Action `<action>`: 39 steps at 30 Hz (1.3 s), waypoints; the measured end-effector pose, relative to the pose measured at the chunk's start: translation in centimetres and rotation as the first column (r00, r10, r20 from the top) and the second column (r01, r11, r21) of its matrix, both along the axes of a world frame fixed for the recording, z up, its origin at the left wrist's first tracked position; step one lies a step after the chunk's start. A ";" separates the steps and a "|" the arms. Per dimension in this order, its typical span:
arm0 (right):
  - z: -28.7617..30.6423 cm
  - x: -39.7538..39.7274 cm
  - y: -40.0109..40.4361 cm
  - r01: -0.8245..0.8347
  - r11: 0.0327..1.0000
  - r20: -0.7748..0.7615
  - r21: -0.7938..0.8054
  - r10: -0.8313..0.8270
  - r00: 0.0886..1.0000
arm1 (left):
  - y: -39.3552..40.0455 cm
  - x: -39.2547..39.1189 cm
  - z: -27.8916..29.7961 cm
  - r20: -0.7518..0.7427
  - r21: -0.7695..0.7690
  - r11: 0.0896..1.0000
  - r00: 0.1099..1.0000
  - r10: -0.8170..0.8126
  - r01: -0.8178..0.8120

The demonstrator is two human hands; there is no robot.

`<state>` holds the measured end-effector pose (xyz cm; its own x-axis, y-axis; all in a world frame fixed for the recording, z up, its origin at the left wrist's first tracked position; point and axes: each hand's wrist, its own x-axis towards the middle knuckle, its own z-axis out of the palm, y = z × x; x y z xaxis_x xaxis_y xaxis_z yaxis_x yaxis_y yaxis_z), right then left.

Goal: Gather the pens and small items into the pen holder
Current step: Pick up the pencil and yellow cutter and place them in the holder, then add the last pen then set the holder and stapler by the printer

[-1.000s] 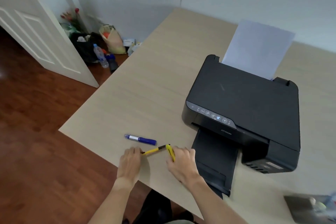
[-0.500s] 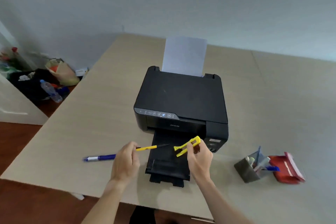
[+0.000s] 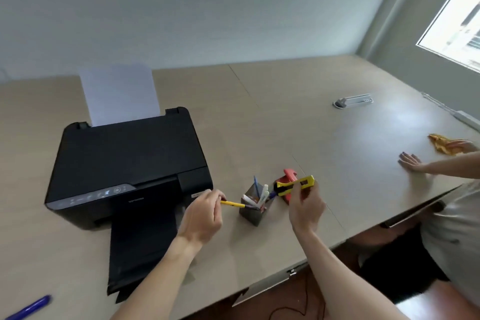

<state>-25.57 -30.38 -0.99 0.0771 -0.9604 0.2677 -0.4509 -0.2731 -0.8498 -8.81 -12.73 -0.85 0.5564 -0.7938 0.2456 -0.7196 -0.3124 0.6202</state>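
A dark grey pen holder [image 3: 251,213] stands on the table right of the printer, with several pens sticking out. My left hand [image 3: 202,215] grips a yellow pen [image 3: 233,203] whose tip reaches the holder's left rim. My right hand [image 3: 305,205] holds a yellow utility knife [image 3: 294,185] in the air, above and to the right of the holder. A red item [image 3: 287,181] lies on the table just behind the knife. A blue pen [image 3: 28,308] rests at the bottom left edge of the view.
A black printer [image 3: 124,163] with white paper [image 3: 119,93] and an extended front tray [image 3: 140,249] sits left. Another person's hand [image 3: 411,162] rests flat at the right, near a yellow-orange cloth [image 3: 444,145]. A grey cable box [image 3: 353,100] lies far back.
The view swung right, away from the blue pen. Both hands travelled right past the printer tray to the pen holder, carrying the yellow pen and the yellow knife.
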 end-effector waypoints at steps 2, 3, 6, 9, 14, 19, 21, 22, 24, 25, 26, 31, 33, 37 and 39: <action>0.1 -0.3 -0.8 -0.042 0.999 -0.032 -0.016 0.042 0.999 | -1.4 -0.6 0.5 0.030 0.011 1.000 0.999 -0.014 0.014; 0.3 -0.2 -1.1 -0.075 0.997 -0.053 -0.022 0.074 0.996 | -2.1 -0.8 0.7 0.043 0.019 1.000 0.999 -0.015 0.014; 0.7 0.7 -1.5 -0.153 0.987 -0.067 -0.050 0.150 0.986 | -3.5 -1.1 0.9 0.069 0.036 0.999 0.998 -0.013 0.011; 1.0 1.7 -1.6 -0.203 0.978 -0.046 -0.054 0.200 0.979 | -4.8 -1.3 0.7 0.104 0.074 0.997 0.994 -0.034 0.026; 0.9 2.2 -1.4 -0.303 0.951 -0.135 -0.057 0.293 0.947 | -7.0 -1.9 0.2 0.188 0.255 0.967 0.979 -0.072 0.022; 0.3 2.2 -1.9 -0.386 0.922 -0.183 0.023 0.383 0.905 | -7.7 -2.1 -0.8 0.081 0.260 0.964 0.994 -0.077 0.053; -0.1 2.4 -2.3 -0.428 0.899 -0.208 0.094 0.439 0.874 | -7.2 -1.9 -1.1 0.034 0.233 0.971 0.998 -0.062 0.052; -0.3 2.6 -2.4 -0.444 0.886 -0.219 0.132 0.463 0.859 | -6.6 -1.7 -1.3 0.004 0.214 0.975 0.999 -0.053 0.051; -0.5 3.0 -2.4 -0.448 0.874 -0.241 0.187 0.483 0.842 | -4.9 -1.1 -1.9 -0.061 0.197 0.979 0.997 -0.041 0.052; -0.5 3.3 -2.4 -0.437 0.876 -0.245 0.204 0.478 0.844 | -3.8 -0.7 -2.3 -0.088 0.196 0.979 0.995 -0.040 0.057; -0.5 3.5 -2.4 -0.419 0.882 -0.247 0.218 0.465 0.850 | -2.5 -0.3 -2.8 -0.102 0.192 0.980 0.994 -0.041 0.060; -0.5 4.5 -2.3 -0.355 0.916 -0.356 0.188 0.400 0.845 | 6.3 2.4 -4.9 -0.078 0.166 0.986 0.996 0.032 -0.018; -0.6 5.0 -2.1 -0.335 0.922 -0.429 0.192 0.386 0.817 | 10.5 3.7 -5.5 -0.055 0.191 0.974 0.990 0.131 -0.119; -2.0 5.3 -0.9 -0.333 0.926 -0.579 0.178 0.372 0.725 | 17.9 5.9 -6.2 -0.016 0.187 0.893 0.908 0.420 -0.410; -2.5 5.4 -0.2 -0.303 0.944 -0.573 0.127 0.320 0.755 | 20.7 7.0 -6.3 -0.042 0.190 0.804 0.814 0.580 -0.563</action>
